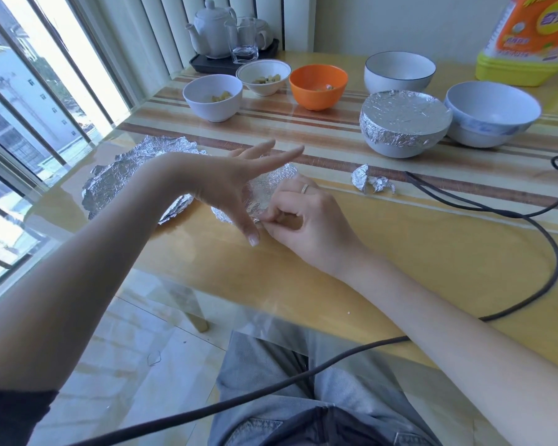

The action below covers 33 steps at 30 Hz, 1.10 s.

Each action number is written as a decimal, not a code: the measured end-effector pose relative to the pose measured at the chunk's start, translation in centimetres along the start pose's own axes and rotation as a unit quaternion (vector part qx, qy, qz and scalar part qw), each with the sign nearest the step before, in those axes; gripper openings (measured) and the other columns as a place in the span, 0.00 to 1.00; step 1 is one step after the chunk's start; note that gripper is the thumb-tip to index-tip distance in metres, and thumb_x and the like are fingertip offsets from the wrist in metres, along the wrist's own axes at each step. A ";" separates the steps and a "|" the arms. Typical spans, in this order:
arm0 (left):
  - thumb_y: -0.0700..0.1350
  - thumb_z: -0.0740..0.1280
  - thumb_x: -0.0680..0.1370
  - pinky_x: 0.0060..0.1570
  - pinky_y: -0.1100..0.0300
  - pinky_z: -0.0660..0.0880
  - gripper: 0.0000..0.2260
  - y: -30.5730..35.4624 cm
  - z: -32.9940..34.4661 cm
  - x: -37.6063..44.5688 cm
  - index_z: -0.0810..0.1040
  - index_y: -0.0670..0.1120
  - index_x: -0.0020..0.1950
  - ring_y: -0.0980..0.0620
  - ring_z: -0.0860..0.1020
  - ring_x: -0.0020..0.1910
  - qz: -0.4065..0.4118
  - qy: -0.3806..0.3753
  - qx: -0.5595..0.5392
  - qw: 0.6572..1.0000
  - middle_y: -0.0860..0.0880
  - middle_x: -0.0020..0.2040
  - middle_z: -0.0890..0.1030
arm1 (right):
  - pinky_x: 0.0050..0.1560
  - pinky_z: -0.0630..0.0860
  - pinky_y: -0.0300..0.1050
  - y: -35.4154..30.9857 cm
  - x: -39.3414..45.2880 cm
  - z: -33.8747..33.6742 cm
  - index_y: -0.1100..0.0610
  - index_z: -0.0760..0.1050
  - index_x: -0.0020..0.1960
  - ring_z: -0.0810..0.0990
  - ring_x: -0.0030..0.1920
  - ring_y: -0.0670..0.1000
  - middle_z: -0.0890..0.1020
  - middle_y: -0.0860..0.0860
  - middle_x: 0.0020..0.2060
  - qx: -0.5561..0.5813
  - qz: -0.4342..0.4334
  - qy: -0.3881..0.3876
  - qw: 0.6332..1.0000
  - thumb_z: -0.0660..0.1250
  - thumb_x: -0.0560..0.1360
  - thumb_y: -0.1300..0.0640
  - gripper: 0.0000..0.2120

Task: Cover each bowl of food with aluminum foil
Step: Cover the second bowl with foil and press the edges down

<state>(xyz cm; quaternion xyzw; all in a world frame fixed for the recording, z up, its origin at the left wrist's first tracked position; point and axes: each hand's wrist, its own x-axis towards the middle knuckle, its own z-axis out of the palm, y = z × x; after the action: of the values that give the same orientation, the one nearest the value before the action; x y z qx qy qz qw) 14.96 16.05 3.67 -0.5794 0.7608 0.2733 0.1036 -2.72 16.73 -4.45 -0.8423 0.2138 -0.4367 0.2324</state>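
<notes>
Right hand [298,217] pinches the small foil sheet's [264,188] near edge, left hand [239,181] splayed just above, uncovered bowls [212,97] lying well beyond.

I am looking at a white teapot [210,30] sitting on a dark tray [203,64] at the far edge of the glass-topped table [400,252], with a clear drinking glass [244,40] standing just in front of it. An orange and yellow bottle [525,37] is standing at the far right. A dark cable [512,214] is looping across the tabletop, while daylight is coming through the barred window [29,107].
</notes>
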 end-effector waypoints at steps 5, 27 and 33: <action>0.70 0.75 0.53 0.72 0.35 0.35 0.60 -0.7 -0.1 -1.2 0.35 0.75 0.71 0.52 0.30 0.75 0.022 0.060 0.001 0.998 0.61 0.76 0.31 | 0.43 0.74 0.41 -0.3 0.2 -0.1 0.61 0.77 0.39 0.72 0.43 0.50 0.74 0.45 0.37 -0.016 0.006 -0.024 1.000 0.71 0.69 0.66 0.04; 0.67 0.59 0.72 0.69 0.59 0.37 0.37 -0.2 4.8 -2.3 0.40 0.72 0.73 0.55 0.30 0.75 0.023 0.156 -0.069 0.985 0.55 0.79 0.36 | 0.46 0.71 0.35 0.9 0.3 -2.1 0.60 0.81 0.41 0.74 0.42 0.44 0.80 0.49 0.39 0.039 0.055 -0.046 0.997 0.71 0.70 0.67 0.04; 0.78 0.62 0.59 0.73 0.45 0.36 0.51 -0.9 5.1 -2.4 0.33 0.71 0.72 0.46 0.29 0.75 0.029 0.203 -0.051 0.977 0.53 0.77 0.29 | 0.46 0.68 0.28 0.7 0.2 -2.8 0.57 0.82 0.49 0.75 0.42 0.39 0.78 0.47 0.46 0.042 0.069 -0.047 0.996 0.74 0.70 0.62 0.08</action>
<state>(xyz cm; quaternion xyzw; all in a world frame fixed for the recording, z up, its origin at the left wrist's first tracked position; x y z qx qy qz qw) 15.75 20.60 0.36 -0.6049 0.7675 0.1919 -0.0907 -5.08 15.52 -3.31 -0.8347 0.2420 -0.3883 0.3065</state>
